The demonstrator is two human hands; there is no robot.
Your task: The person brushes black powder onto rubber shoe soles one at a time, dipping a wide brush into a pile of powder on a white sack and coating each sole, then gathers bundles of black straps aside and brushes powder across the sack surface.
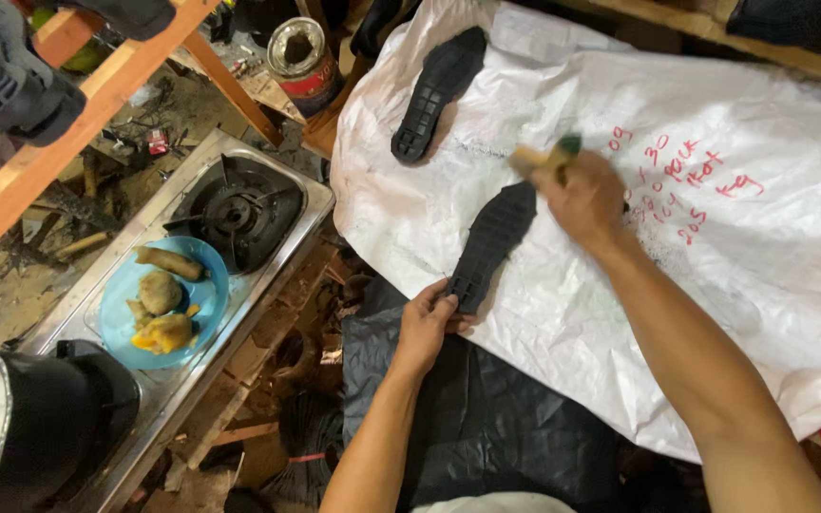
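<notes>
The left hand (427, 323) has its fingers clamped on the heel end of a black shoe sole (490, 245) lying on a white sack (734, 285). At the sole's far tip, the right hand (583, 198) has its fingers wrapped around a wooden-handled brush (544, 157). A second sole (437, 90) lies beyond.

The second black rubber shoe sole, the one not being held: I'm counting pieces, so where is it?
In the head view the loose black rubber shoe sole lies upper centre on the white woven plastic sheet, beyond the held sole, right of the metal tin can.
</notes>
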